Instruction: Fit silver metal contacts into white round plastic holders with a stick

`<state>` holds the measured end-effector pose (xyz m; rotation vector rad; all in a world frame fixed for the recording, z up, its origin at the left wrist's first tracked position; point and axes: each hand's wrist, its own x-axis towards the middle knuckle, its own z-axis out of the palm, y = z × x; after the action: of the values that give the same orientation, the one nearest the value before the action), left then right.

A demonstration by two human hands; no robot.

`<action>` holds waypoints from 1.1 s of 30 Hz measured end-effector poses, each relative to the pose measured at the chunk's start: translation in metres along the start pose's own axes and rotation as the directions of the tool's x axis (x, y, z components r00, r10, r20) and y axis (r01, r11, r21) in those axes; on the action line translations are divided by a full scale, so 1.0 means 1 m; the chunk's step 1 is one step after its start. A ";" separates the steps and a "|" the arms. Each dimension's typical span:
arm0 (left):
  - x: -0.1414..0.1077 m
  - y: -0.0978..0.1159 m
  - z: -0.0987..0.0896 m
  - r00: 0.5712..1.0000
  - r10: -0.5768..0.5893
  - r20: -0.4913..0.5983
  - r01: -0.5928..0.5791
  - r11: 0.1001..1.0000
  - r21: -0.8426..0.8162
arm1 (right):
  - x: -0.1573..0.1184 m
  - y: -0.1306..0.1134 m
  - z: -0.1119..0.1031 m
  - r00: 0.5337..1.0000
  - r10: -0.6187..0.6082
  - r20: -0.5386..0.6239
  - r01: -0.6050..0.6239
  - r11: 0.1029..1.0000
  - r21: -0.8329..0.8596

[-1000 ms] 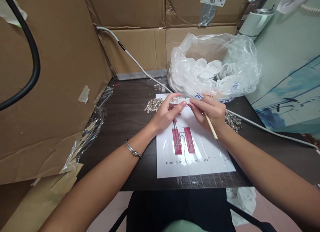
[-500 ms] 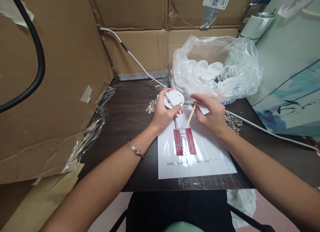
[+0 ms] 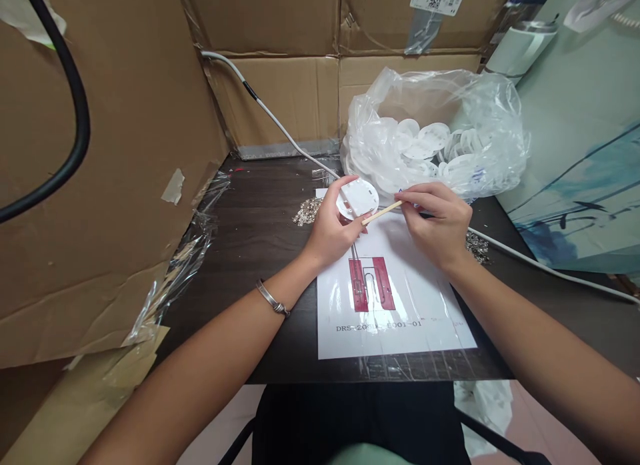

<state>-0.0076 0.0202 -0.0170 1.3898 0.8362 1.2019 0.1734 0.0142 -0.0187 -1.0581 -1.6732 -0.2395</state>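
My left hand (image 3: 333, 228) grips a white round disc (image 3: 364, 197) by its edge, tilted above the top of a printed sheet (image 3: 345, 345). Between the fingertips of my right hand (image 3: 437, 221) is a thin pale wooden stick (image 3: 385, 213), its far end close to my left thumb and the disc's lower edge. Tweezers (image 3: 355, 248) show below my left hand; what holds them is hidden. The sheet carries a red and white drawing (image 3: 371, 284) and lies under clear film.
Behind my hands stands a clear plastic bag (image 3: 365, 138) with several white discs. Small metal pieces (image 3: 306, 212) lie left of my left hand, and another pile (image 3: 479, 247) is beside my right wrist. A white cable (image 3: 285, 133) crosses behind. Cardboard walls (image 3: 125, 151) enclose the left and back.
My right hand has moved slightly right, and the stick has swung from pointing down at the sheet to pointing left toward the disc. The disc has shifted slightly right.
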 end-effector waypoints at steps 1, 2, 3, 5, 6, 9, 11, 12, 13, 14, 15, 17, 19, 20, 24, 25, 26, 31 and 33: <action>0.000 0.000 0.000 1.000 -0.006 0.011 0.006 1.000 -0.004 | 0.000 0.001 -0.001 1.000 0.007 -0.002 -0.007 1.000 -0.008; -0.001 0.000 0.000 1.000 -0.015 0.024 0.016 1.000 -0.009 | 0.001 0.001 -0.001 1.000 0.018 -0.004 -0.018 1.000 -0.021; -0.001 0.001 0.000 0.999 -0.027 0.039 0.027 1.000 -0.014 | 0.001 0.001 -0.002 1.000 0.031 -0.005 -0.031 0.999 -0.037; -0.002 0.002 0.000 0.997 -0.046 0.066 0.047 0.999 -0.024 | 0.002 0.001 -0.002 0.999 0.046 -0.012 -0.047 0.998 -0.051; -0.003 0.002 0.001 0.996 -0.051 0.076 0.053 0.998 -0.031 | 0.002 0.001 -0.003 0.999 0.048 -0.018 -0.048 0.998 -0.051; -0.004 0.002 0.001 0.995 -0.048 0.092 0.053 0.997 -0.051 | 0.002 0.001 -0.003 0.999 0.048 -0.018 -0.049 0.997 -0.063; -0.004 0.002 0.002 0.995 -0.045 0.091 0.050 0.998 -0.049 | 0.002 0.001 -0.003 0.998 0.060 -0.002 -0.060 0.995 -0.085; -0.004 0.001 0.002 0.995 -0.043 0.087 0.047 0.998 -0.043 | 0.001 0.000 -0.003 0.998 0.065 0.006 -0.064 0.994 -0.088; -0.004 0.001 0.002 0.996 -0.039 0.082 0.042 0.999 -0.034 | 0.001 0.000 -0.002 0.998 0.067 0.010 -0.066 0.994 -0.086; -0.003 0.000 0.002 0.997 -0.033 0.076 0.034 0.999 -0.024 | 0.001 -0.001 -0.002 0.998 0.068 0.011 -0.067 0.994 -0.083; -0.003 -0.001 0.003 0.997 -0.023 0.070 0.024 1.000 -0.013 | 0.001 -0.001 -0.002 0.998 0.069 0.011 -0.068 0.994 -0.081; -0.003 -0.002 0.003 0.998 0.001 0.056 -0.002 1.000 0.012 | 0.001 -0.002 -0.002 0.997 0.074 0.011 -0.073 0.994 -0.082; -0.004 -0.003 0.004 0.999 0.017 0.047 -0.019 0.999 0.034 | 0.001 -0.002 -0.002 0.998 0.070 0.004 -0.070 0.995 -0.077; -0.004 -0.003 0.004 0.999 0.022 0.043 -0.024 0.999 0.042 | 0.001 -0.002 -0.001 0.998 0.066 -0.001 -0.066 0.995 -0.072; -0.005 -0.003 0.004 0.999 0.040 0.036 -0.043 0.995 0.094 | 0.000 -0.001 -0.001 0.999 0.053 0.001 -0.052 0.995 -0.083; -0.005 -0.003 0.004 0.998 0.046 0.032 -0.050 0.993 0.109 | 0.000 -0.001 -0.001 0.999 0.052 0.008 -0.051 0.994 -0.093; -0.005 -0.002 0.004 0.998 0.052 0.028 -0.055 0.991 0.119 | 0.000 -0.001 -0.001 0.999 0.051 0.012 -0.049 0.994 -0.098; -0.005 -0.001 0.004 0.998 0.062 0.018 -0.064 0.991 0.116 | -0.001 -0.002 0.000 0.998 0.062 0.022 -0.060 0.996 -0.063; -0.005 -0.001 0.004 0.998 0.065 0.014 -0.066 0.990 0.121 | -0.002 -0.002 0.001 0.997 0.066 0.034 -0.065 0.998 -0.027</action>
<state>-0.0053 0.0148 -0.0190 1.5309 0.8747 1.2092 0.1711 0.0121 -0.0201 -1.1402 -1.6673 -0.2024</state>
